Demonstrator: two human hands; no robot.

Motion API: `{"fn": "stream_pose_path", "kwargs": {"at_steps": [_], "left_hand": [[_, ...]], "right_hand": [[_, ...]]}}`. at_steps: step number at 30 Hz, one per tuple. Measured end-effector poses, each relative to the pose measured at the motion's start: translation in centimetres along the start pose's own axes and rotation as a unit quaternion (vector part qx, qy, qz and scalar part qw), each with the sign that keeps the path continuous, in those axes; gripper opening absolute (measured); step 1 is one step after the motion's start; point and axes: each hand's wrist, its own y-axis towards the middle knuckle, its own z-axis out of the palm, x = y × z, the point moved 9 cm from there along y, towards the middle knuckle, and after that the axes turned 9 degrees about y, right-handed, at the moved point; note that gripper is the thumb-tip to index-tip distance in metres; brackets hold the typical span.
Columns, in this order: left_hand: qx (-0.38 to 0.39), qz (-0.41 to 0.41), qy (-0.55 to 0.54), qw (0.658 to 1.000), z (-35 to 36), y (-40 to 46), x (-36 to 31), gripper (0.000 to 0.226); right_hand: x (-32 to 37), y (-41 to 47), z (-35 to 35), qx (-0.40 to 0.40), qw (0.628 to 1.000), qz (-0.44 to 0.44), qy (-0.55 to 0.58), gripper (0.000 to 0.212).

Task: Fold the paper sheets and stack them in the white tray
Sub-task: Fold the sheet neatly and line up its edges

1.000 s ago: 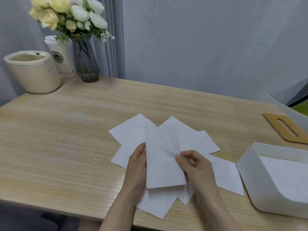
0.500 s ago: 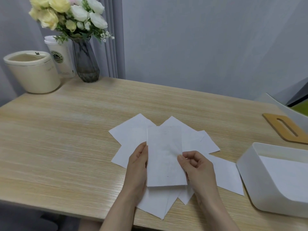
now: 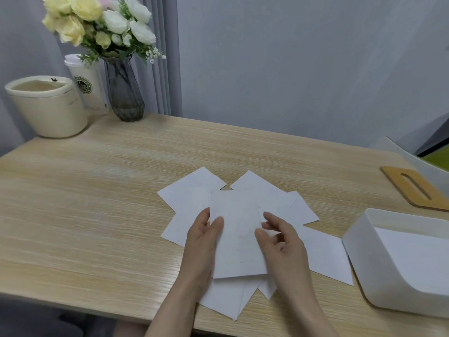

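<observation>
A folded white paper sheet (image 3: 237, 237) is held upright-long above a spread of several loose white sheets (image 3: 192, 193) on the wooden table (image 3: 97, 215). My left hand (image 3: 202, 242) grips its left edge, thumb on top. My right hand (image 3: 279, 242) pinches its right edge with curled fingers. The white tray (image 3: 364, 259) stands at the right, with a white sheet (image 3: 413, 254) lying inside it.
At the back left stand a cream pot (image 3: 46, 105), a paper cup (image 3: 85, 83) and a grey glass vase (image 3: 124, 93) of flowers. A wooden lid with a slot (image 3: 415, 188) lies at the far right. The table's front edge runs just below the sheets.
The folded sheet has shifted slightly left and down between my hands. My left thumb has come over its left edge; my right fingers have moved along its right edge.
</observation>
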Motion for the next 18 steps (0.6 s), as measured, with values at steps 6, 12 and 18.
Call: {"fn": "stream_pose_path", "kwargs": {"at_steps": [6, 12, 18], "left_hand": [[-0.004, 0.018, 0.026, 0.999, 0.6, -0.3, -0.7, 0.024], [-0.012, 0.024, 0.056, 0.998, 1.6, -0.5, -1.1, 0.021], [-0.054, 0.027, 0.048, 0.997, 1.4, -0.7, -1.0, 0.025]], "right_hand": [[-0.1, -0.8, 2.2, 0.069, 0.994, -0.013, -0.081, 0.045], [-0.4, -1.0, 1.9, 0.061, 0.995, -0.007, -0.083, 0.045], [-0.2, -1.4, 1.1, 0.059, 0.998, 0.009, -0.036, 0.053]]}}
